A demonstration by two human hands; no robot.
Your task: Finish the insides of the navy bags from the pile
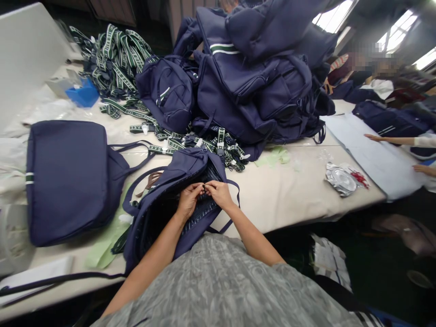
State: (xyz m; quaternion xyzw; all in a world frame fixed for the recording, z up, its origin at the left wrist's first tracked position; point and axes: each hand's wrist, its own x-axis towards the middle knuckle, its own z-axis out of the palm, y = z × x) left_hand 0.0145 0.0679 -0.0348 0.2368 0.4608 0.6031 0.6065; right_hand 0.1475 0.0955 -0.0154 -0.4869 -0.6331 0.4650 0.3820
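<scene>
An unzipped navy bag (200,234) lies on the table right in front of me, its dark patterned lining showing. Over its opening, my left hand (189,199) and my right hand (219,193) meet fingertip to fingertip. Both pinch a small dark piece (203,187) between them, too small to make out. It sits close to the bag's edge. Navy straps (235,195) loop out on the bag's right side. Just beyond the bag lie green-and-white lettered straps (221,143) with white clips.
A large pile of navy bags (245,86) rises at the back. Another navy bag (66,181) stands at left, near a blue tray (82,93) and heaped lettered straps (116,59). At right are a foil dish (340,178), white sheet (371,154) and a co-worker's hands (374,137).
</scene>
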